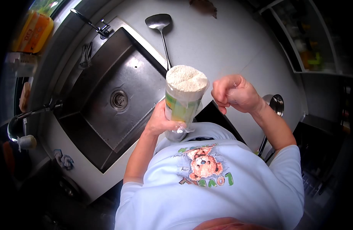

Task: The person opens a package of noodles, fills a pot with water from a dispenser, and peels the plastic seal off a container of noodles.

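My left hand (164,118) is wrapped round a clear plastic container (179,107) with a green and yellow label. Pale, flour-like powder (187,78) fills its top, and loose clear plastic hangs at its lower side. To the right of the container, apart from it, my right hand (237,93) is closed with curled fingers. A faint shine of something thin and clear shows by those fingers, too indistinct to name. Behind the container, a metal spatula (159,23) lies on the white counter (222,42), its handle end hidden.
A dark metal sink (142,88) with a drain (119,100) and tap (103,30) is at the left. A metal ladle (276,103) lies beyond my right forearm. An orange pack (34,32) stands by the window, and a shelf unit (299,34) is at the upper right.
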Tool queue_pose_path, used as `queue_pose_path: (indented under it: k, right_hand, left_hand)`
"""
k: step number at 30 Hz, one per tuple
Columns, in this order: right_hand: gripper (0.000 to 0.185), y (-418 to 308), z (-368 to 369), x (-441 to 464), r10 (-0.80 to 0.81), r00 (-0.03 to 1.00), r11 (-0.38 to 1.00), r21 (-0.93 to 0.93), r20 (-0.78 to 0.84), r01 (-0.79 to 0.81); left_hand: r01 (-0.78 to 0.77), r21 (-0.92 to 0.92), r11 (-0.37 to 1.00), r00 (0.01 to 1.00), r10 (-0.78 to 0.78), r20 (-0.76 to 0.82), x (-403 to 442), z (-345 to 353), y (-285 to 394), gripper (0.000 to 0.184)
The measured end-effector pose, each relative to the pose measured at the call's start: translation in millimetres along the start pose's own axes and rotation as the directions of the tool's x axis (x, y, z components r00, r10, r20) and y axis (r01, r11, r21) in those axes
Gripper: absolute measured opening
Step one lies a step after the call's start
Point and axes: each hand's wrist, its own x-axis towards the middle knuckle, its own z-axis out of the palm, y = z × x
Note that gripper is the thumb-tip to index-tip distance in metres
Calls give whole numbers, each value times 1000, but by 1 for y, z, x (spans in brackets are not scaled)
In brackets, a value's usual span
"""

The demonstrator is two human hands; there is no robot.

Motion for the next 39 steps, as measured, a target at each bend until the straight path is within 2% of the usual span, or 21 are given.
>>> queue_pose_path:
  k: [1,4,7,10,13,16,17,19,23,29,33,39]
  right_hand:
    - [6,3,-3,0,-65,996,998,-23,62,66]
    - [7,6,2,0,-165,986,984,80,35,161]
    - [14,-6,13,-1,-6,997,1000,28,-77,9]
    - [19,-7,13,-1,2,1000,991,132,17,-4]
    - [20,-19,24,4,15,1000,991,133,-26,-11]
    - [14,-22,13,5,55,998,973,224,-10,-51]
    - [13,-25,14,8,73,995,997,43,-74,-70]
    - [15,-39,22,17,70,976,941,-312,-208,-134]
    - [20,-63,24,29,181,966,805,-537,-185,-253]
    - [15,-78,28,41,303,941,671,-668,-151,-323]
    - [13,-80,27,44,357,925,664,-661,-131,-350]
    - [15,-86,29,48,349,926,640,-686,-142,-346]
  left_hand:
    - [12,10,1000,1000,-12,-2,0,0,0,70]
    - [15,4,1000,1000,-15,-21,1,1,-1,70]
    - [13,9,1000,999,-13,-31,2,1,-1,69]
    - [1,10,1000,999,-1,-36,2,1,-1,70]
    - [7,23,1000,1000,-6,-28,1,2,2,71]
    - [8,27,1000,1000,-8,-22,1,4,2,72]
    - [8,13,1000,1000,-8,-12,2,5,3,72]
    - [8,-13,1000,1000,-8,10,2,7,5,72]
    - [12,9,1000,999,-13,43,2,9,10,73]
    - [26,31,999,997,-28,65,1,11,12,75]
    - [17,47,999,998,-20,60,2,12,16,77]
    - [32,38,999,998,-34,48,2,11,15,78]
